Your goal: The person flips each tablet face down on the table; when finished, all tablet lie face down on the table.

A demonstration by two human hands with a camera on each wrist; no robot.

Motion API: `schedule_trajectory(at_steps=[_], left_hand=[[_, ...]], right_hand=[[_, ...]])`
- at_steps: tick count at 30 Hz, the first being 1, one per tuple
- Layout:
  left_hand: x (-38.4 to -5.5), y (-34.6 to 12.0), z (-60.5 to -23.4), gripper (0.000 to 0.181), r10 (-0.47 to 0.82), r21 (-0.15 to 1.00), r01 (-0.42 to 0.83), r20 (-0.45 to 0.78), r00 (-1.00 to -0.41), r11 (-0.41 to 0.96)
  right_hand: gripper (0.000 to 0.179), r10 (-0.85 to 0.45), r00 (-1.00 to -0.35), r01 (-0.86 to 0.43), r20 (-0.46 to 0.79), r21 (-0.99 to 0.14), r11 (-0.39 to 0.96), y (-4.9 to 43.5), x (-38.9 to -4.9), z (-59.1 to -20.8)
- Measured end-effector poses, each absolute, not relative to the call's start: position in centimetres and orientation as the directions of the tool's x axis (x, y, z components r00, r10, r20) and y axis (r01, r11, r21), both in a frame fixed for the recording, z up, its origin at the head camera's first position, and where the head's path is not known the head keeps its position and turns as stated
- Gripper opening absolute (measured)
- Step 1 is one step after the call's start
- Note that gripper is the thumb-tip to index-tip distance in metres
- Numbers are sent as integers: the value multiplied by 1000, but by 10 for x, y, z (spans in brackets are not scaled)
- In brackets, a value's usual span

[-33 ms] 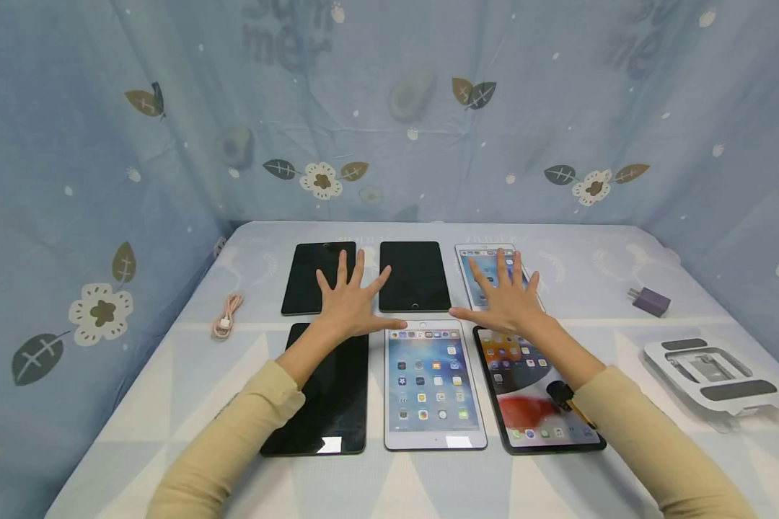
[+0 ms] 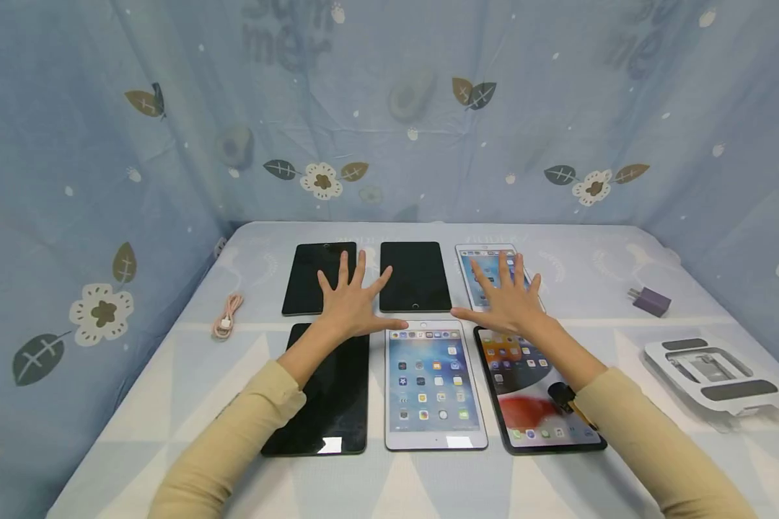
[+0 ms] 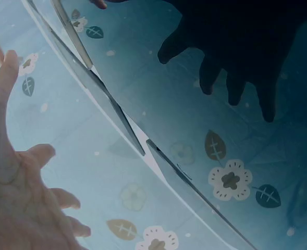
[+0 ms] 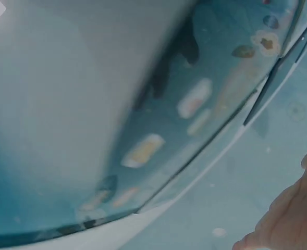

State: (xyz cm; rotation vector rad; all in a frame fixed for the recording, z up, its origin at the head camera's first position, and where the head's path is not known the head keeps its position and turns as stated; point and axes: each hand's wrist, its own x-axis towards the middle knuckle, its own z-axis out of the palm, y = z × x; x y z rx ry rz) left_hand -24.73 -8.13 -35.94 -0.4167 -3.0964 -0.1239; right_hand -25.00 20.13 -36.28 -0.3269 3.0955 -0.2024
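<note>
A makeshift booth, perhaps: blue fabric hangings (image 2: 389,144) (flower-printed) enclose the pale table (image 2: 337,490) on three sides

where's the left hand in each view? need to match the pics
Head: left hand, just left of centre.
Left wrist: left edge, lower half mostly; the dark hand shape at upper right looks like a reflection.
Right wrist: I don't see it; the right hand is at lower right.
Shared landmark: flowered curtain, in all three views.
</note>
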Motion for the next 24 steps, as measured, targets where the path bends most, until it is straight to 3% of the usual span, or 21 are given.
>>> schedule_trajectory(at_steps=[14, 24], left_hand=[[-249, -66, -344, 109, 313, 40, 315, 56, -948, 948], [-264, -16, -346, 106, 377, 57, 376, 9, -926, 925]], right_hand=[[103, -195, -981, -192, 0, -160, 968, 211, -254, -347], [105, -142, -987, -125, -73, -202, 971, 241, -256, -354]])
